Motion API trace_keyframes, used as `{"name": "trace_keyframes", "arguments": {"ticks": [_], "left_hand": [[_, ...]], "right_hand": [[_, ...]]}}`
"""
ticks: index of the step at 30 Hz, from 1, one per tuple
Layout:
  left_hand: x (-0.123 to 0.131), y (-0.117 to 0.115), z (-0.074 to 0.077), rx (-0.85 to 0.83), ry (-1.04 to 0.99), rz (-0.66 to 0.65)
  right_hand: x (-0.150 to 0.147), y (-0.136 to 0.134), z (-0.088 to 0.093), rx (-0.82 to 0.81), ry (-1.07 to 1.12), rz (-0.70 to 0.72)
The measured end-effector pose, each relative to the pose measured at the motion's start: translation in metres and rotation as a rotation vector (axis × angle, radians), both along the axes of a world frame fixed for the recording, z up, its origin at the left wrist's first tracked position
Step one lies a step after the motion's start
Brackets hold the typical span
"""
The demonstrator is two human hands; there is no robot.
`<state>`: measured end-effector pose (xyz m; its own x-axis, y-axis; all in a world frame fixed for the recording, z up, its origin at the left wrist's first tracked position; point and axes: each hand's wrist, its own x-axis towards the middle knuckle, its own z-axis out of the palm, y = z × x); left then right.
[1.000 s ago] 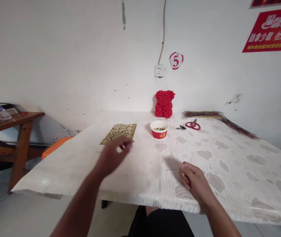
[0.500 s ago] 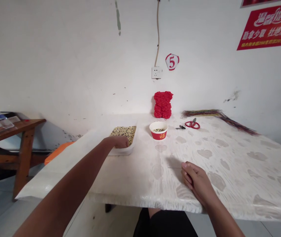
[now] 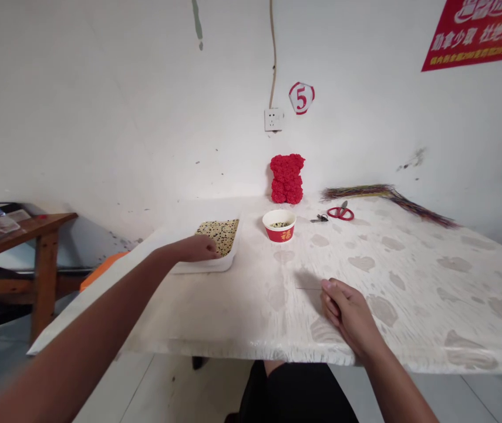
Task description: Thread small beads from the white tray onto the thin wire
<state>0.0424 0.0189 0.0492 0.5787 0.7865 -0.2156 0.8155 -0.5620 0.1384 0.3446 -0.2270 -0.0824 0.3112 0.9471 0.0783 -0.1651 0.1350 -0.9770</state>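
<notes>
My left hand [image 3: 193,248] rests at the near edge of a white plastic tray [image 3: 202,267], its fingertips over a layer of mixed small beads [image 3: 223,235]. My right hand [image 3: 350,311] lies on the patterned white tabletop [image 3: 409,335], and a long thin needle [image 3: 307,288] sticks out from its fingers to the left. Beyond the hands stands a red-and-white paper bowl [image 3: 279,227] holding some beads. Red-handled scissors [image 3: 340,212] and a small dark metal tool [image 3: 319,218] lie farther back.
A bundle of multicoloured threads [image 3: 387,194] lies along the back right of the table, beside a red rose bear [image 3: 286,179] against the wall. An orange stool [image 3: 103,270] and a wooden bench [image 3: 43,235] with clutter stand beyond the left edge.
My left hand has come down from above the table to the tray and now lies at the beads. The right hand has barely moved, and the view has tilted slightly.
</notes>
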Motion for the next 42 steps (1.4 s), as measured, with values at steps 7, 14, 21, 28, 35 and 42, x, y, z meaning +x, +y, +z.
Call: {"name": "trace_keyframes", "arguments": {"ticks": [7, 14, 21, 28, 35, 42], "left_hand": [[-0.025, -0.036, -0.011, 0.121, 0.001, -0.043], [-0.058, -0.103, -0.06, 0.473, 0.045, -0.029], [-0.03, -0.088, -0.056, 0.64, 0.079, 0.0], [-0.041, -0.118, -0.062, 0.667, 0.077, -0.004], [-0.026, -0.104, -0.059, 0.634, 0.072, 0.074], [-0.028, -0.085, -0.057, 0.607, 0.07, 0.072]], "right_hand": [[-0.001, -0.002, 0.003, 0.01, 0.041, -0.05], [-0.001, -0.004, 0.007, 0.015, 0.106, -0.045], [-0.001, -0.004, 0.008, -0.001, 0.095, -0.056], [0.001, -0.006, 0.009, 0.009, 0.116, -0.04], [0.001, -0.004, 0.009, -0.006, 0.072, -0.051], [0.001, -0.004, 0.007, -0.008, -0.065, -0.054]]}}
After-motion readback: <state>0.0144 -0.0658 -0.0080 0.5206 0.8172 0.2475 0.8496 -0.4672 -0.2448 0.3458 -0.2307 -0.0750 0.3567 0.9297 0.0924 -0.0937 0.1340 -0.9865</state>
